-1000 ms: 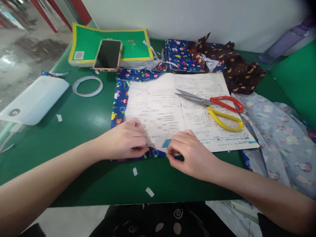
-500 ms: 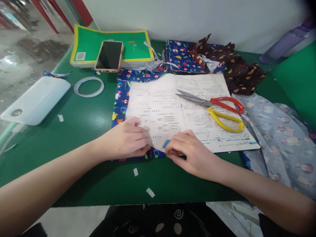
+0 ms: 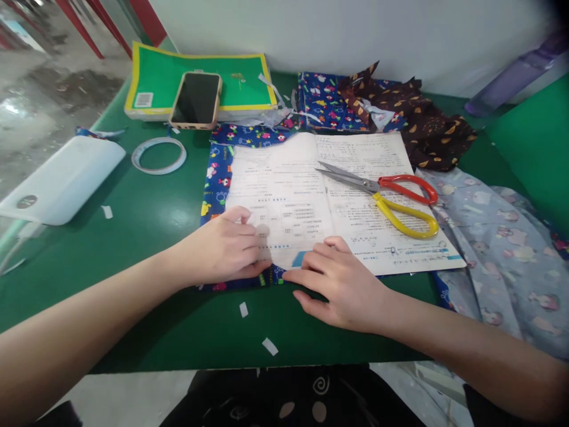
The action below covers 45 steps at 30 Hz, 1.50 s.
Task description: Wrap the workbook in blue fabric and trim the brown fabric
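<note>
In the head view, an open book with white printed pages (image 3: 284, 181) lies on a green worktop (image 3: 178, 341), its left page over a dark blue sheet with colourful cartoon prints (image 3: 216, 184). The sheet shows along the page's left side and at its lower edge, where a strip of it is folded up over the paper.

The left hand (image 3: 226, 249) rests on the lower left of the page, fingers curled, thumb by the folded strip; whether they grip the sheet cannot be told. The right hand (image 3: 344, 281) is at the lower edge near the middle of the book, forefinger reaching the strip, thumb parted from it with a narrow gap and nothing held between.

Metal scissors with one red and one yellow handle (image 3: 370, 185) lie across the right page, blades slightly apart. To the left on the worktop are a white ring-shaped roll of tape (image 3: 159, 171) and a white rounded power bank (image 3: 66, 178). Behind, a black-screened smartphone in a pale case (image 3: 196, 98) leans on a green book with yellow borders (image 3: 153, 71).
</note>
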### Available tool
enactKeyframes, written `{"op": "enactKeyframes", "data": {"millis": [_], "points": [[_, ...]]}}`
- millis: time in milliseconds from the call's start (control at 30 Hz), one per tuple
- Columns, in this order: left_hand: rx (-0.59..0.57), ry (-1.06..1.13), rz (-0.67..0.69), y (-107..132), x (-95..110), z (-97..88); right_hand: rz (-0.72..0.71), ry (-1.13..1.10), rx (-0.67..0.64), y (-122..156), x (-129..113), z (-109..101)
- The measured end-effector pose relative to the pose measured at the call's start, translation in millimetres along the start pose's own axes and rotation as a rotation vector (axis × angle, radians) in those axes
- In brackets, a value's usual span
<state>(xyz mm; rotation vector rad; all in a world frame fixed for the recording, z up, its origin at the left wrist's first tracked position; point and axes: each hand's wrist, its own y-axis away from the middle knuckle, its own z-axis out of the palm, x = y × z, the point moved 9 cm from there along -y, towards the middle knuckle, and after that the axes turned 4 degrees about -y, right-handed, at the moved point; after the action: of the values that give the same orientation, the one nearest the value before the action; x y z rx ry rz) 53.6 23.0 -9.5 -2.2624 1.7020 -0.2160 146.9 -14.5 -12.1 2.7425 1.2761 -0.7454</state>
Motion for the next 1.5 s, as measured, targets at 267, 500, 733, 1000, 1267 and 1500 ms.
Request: {"op": "enactKeyframes", "data": {"millis": [267, 500, 733, 1000, 1267, 1500], "points": [[0.0, -0.026, 0.013, 0, 1, 0.6, -0.1, 0.172, -0.022, -2, -15, 6], [-0.005, -0.029, 0.004, -1, 0, 1.2, -0.094, 0.199, -0.055, -3, -12, 10], [0.016, 0.1, -0.06, 0, -6, -0.6, -0.061, 0.161, -0.022, -4, -13, 7], [-0.005, 0.081, -0.048, 0, -6, 2.4, -0.106, 0.217, 0.0, -1, -19, 8], [0.106, 0.141, -0.218, 2, -25, -9.5, -0.134, 0.269, -0.012, -1, -18, 14], [0.252, 0.341, -0.489, 16, -53, -32.5, -0.172, 0.203, 0.073, 3, -19, 1]]}}
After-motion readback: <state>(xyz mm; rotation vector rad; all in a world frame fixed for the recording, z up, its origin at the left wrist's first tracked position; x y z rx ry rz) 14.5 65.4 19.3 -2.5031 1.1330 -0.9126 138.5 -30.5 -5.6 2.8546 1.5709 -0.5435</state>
